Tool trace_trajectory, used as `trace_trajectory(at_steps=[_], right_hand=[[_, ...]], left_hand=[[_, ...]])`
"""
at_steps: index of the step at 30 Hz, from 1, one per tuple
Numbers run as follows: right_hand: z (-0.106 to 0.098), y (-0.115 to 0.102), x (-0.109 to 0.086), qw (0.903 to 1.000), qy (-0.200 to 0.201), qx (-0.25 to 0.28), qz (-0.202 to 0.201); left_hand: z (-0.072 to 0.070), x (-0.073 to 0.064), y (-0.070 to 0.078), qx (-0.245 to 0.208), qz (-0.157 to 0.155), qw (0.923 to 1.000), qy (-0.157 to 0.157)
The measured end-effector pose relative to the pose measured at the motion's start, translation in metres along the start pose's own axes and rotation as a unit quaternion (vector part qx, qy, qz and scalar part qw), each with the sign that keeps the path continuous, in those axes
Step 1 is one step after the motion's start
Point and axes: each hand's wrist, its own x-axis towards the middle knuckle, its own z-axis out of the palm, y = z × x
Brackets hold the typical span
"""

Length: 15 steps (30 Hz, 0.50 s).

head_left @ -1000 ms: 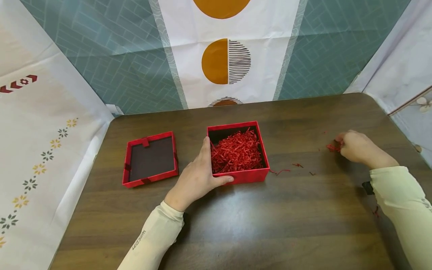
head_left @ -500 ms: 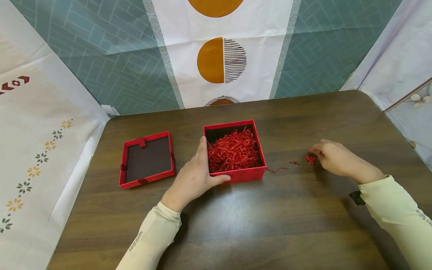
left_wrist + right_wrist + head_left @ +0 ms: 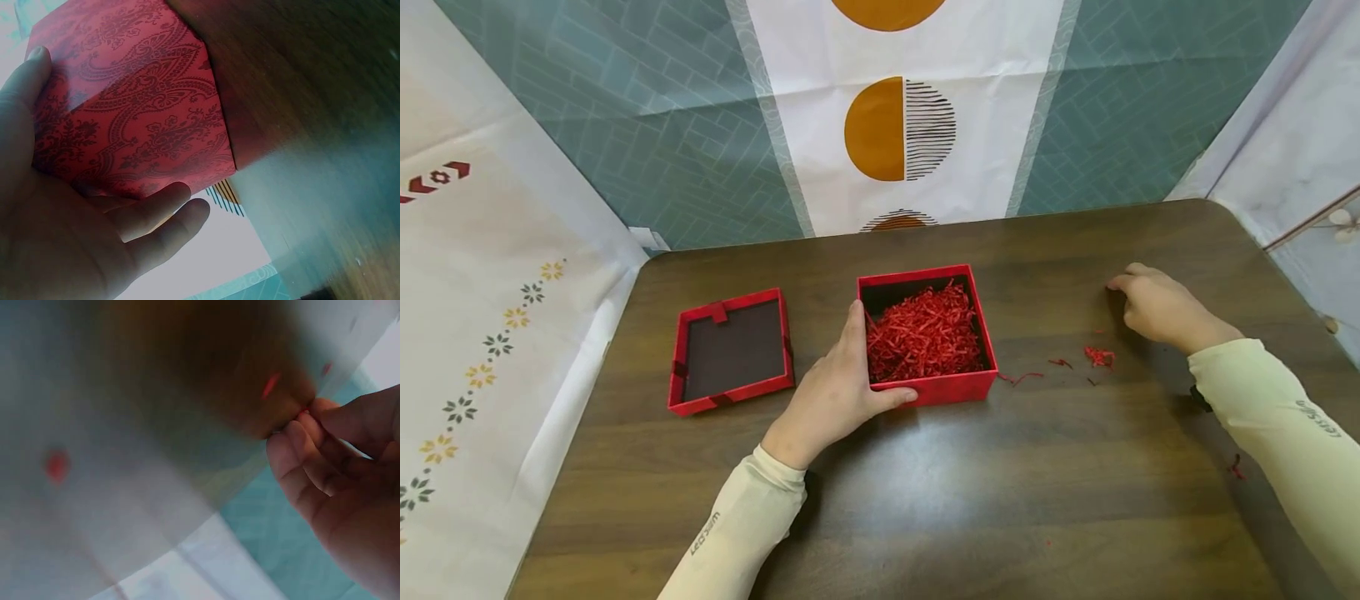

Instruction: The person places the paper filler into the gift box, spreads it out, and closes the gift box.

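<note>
An open red box (image 3: 932, 387) stands mid-table, filled with red crinkle paper shreds (image 3: 925, 333). My left hand (image 3: 835, 396) holds its front left corner, fingers along the left side and thumb across the front wall. The left wrist view shows the box's patterned wall (image 3: 137, 94) beside the thumb, with two fingers standing off it. My right hand (image 3: 1161, 304) is at the table's right, its fingertips down at the tabletop. In the right wrist view, thumb and fingertips pinch a tiny red paper shred (image 3: 304, 413). A small clump of shreds (image 3: 1099, 357) lies nearer me.
The red lid (image 3: 730, 398), dark inside facing up, lies left of the box. Loose shreds (image 3: 1021, 378) are scattered between box and right hand, and another shred (image 3: 1236, 467) lies below the right forearm. A patterned cloth (image 3: 700, 150) hangs behind the table (image 3: 970, 500).
My right hand brought a clump of shreds leftward, left it on the table, then moved up and slightly right to a smaller piece. The left hand and box stay in place.
</note>
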Motion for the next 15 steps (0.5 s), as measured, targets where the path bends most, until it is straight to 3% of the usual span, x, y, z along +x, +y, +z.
trace_trajectory(at_steps=[5,10,15], right_hand=[[0.011,-0.034,-0.022,0.9986,0.032,-0.005,-0.041],[0.017,-0.064,-0.045,0.9961,0.035,0.018,-0.079],[0.01,-0.056,-0.071,0.9944,0.062,0.048,-0.071]], left_hand=[[0.0,0.001,0.002,0.003,0.007,1.0,0.005],[0.0,0.002,0.001,0.006,0.003,1.0,0.004],[0.001,0.001,0.002,0.003,-0.002,1.0,0.002]])
